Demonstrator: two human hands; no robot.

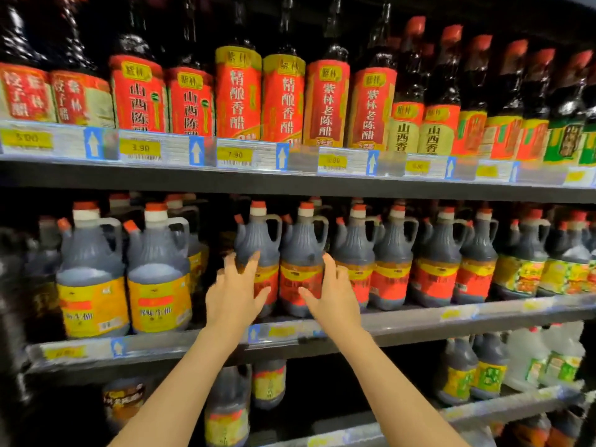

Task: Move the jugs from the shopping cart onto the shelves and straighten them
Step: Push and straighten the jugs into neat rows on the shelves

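Tall bottles (pixel 238 91) stand in a row along the front edge of the upper shelf (pixel 290 180). On the middle shelf (pixel 419 321) below, jugs (pixel 301 262) line the front edge with more behind them. Further jugs stand on the lower shelf (pixel 503 406), toward its right end.

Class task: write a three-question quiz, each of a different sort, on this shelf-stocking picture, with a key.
1. True or false: the left hand and right hand both reach to the middle shelf.
2. The caps of the red-labelled jugs are: A green, B red, C blue?
3. Fill in: the price tags on the top shelf edge are ____ in colour.

Key: 1 true; 2 B; 3 yellow.
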